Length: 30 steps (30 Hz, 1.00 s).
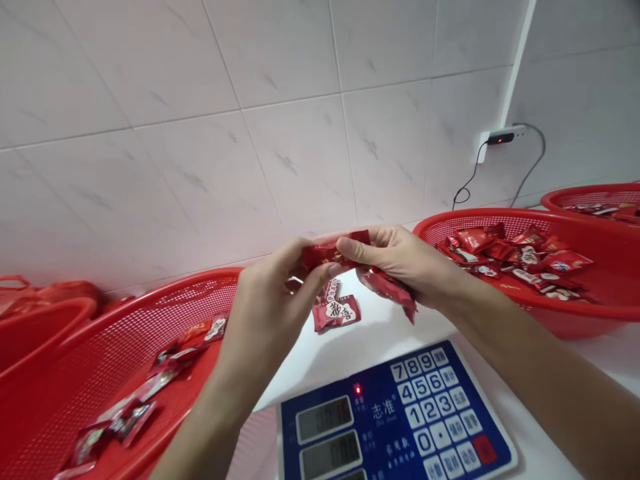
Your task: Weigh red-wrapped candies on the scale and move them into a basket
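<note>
Here we go, both hands up over the bench: the left hand (265, 313) and the right hand (400, 260) are pinching a strip of red foil sweet packets (330, 257) between them, the fingers (305, 263) closed narrow on the crinkly wrapper, right thumb lying across the top. Part of that strip disappears behind the hands, so how many packets are in there I can't tell; more of it dangles under the right hand, a crimped end poking out.

Just below, a small pile of loose packets (336, 310) sits on the white bench (350, 357), bold characters on a white patch against the red. In front, a blue-faced digital scale (400, 413), red light on, displays too dim to read, its lower edge cut off by the frame.

To the left, a red plastic mesh basket (150, 320) holds a scattering of packets; to the right, a second basket (500, 230) holds a bigger heap, with a third basket (590, 197) behind it. Up on the tiled wall (250, 133), a plug adapter (503, 137) trails a thin black cable (470, 187).
</note>
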{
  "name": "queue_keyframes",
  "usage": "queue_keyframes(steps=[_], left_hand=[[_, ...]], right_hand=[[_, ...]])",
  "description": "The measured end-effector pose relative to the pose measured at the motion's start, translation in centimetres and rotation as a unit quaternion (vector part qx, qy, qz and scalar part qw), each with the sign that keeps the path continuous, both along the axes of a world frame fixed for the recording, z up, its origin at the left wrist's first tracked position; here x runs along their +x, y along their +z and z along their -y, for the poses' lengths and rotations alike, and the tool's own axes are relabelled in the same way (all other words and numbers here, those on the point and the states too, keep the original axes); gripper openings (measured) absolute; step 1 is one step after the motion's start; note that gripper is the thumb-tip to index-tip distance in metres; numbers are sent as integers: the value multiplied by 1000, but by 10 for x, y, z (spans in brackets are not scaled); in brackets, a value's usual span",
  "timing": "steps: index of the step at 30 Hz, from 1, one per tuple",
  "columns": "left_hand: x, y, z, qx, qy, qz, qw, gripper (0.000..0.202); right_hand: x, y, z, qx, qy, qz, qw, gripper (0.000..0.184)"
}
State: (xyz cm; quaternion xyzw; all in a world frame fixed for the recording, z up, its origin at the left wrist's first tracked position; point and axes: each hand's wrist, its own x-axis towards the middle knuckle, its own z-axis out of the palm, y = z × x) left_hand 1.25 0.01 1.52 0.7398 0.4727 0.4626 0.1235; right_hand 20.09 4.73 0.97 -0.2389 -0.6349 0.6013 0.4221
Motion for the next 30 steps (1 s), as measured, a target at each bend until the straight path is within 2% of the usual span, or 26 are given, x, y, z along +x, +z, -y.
queue_keyframes(steps=[2, 4, 7, 9, 11, 14, 17, 21, 23, 25, 28, 30], left_hand=[[-1, -1, 2, 73, 42, 8, 996, 8], [-3, -3, 3, 126, 64, -11, 990, 7], [-4, -7, 4, 223, 60, -105, 967, 11], [-4, -9, 3, 294, 40, -166, 940, 15], [-3, -11, 1, 335, 24, -193, 922, 17], [-2, -12, 0, 342, 32, -191, 920, 17], [-4, -14, -1, 345, 49, -194, 917, 16], [-7, -16, -2, 370, 31, -205, 906, 14], [-7, -15, -3, 346, 41, -200, 916, 15], [-5, -14, -4, 277, 59, -173, 943, 17], [-3, -10, -6, 103, 48, -77, 991, 17], [-2, -7, -7, -7, 13, 1, 1000, 20]], right_hand=[[3, 4, 5, 16, -17, 53, 998, 55], [9, 7, 7, 20, -45, 117, 992, 66], [15, 11, 6, 25, -43, 184, 982, 71], [15, 13, 6, 16, -13, 178, 984, 59], [13, 16, 8, -1, 12, 138, 990, 38], [7, 19, 13, -17, 7, 75, 997, 15], [4, 20, 16, -17, 1, 53, 998, 12], [4, 17, 12, -21, 16, 53, 998, 11], [5, 14, 7, -36, 7, 66, 997, 15], [8, 10, 1, -42, -12, 88, 995, 35], [13, 6, -7, -29, -20, 127, 991, 64], [16, 5, -9, -8, -23, 160, 987, 61]])
